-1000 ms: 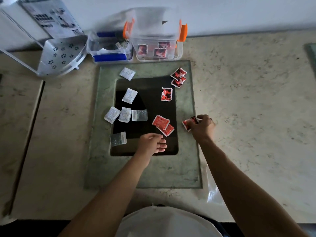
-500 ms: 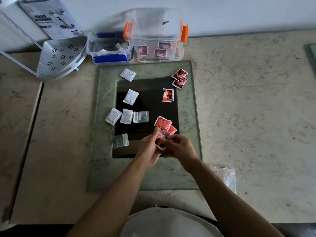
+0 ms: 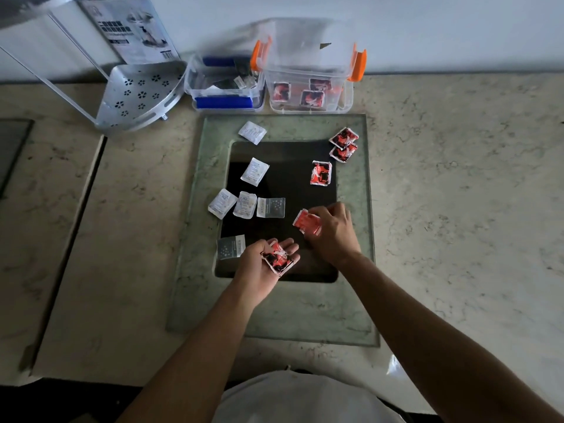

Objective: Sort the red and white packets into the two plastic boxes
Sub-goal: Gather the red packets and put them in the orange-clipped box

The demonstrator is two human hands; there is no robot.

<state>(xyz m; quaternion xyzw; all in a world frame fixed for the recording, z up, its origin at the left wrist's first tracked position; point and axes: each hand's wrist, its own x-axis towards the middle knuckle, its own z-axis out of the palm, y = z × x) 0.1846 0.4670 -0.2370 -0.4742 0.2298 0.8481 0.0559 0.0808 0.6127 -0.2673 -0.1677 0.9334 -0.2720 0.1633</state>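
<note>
My left hand [image 3: 259, 264] lies palm up over the dark panel and holds a red packet [image 3: 277, 258]. My right hand [image 3: 332, 233] pinches two red packets [image 3: 306, 221] that overlap on the panel. Three more red packets lie farther back: one alone [image 3: 321, 173] and a stacked pair [image 3: 344, 145]. Several white packets [image 3: 245, 204] are spread on the left of the panel. The orange-latched plastic box [image 3: 308, 90] at the back holds red packets. The blue-latched box [image 3: 224, 83] stands to its left.
A green stone slab [image 3: 274, 309] frames the dark panel on a marble counter [image 3: 457, 209]. A perforated metal corner shelf [image 3: 140, 93] and a printed carton [image 3: 131, 32] stand at the back left. The wall runs right behind the boxes.
My right hand brought a red packet from the slab's right edge to my left hand, which turned palm up and now holds it. My right hand then moved onto the two overlapping red packets.
</note>
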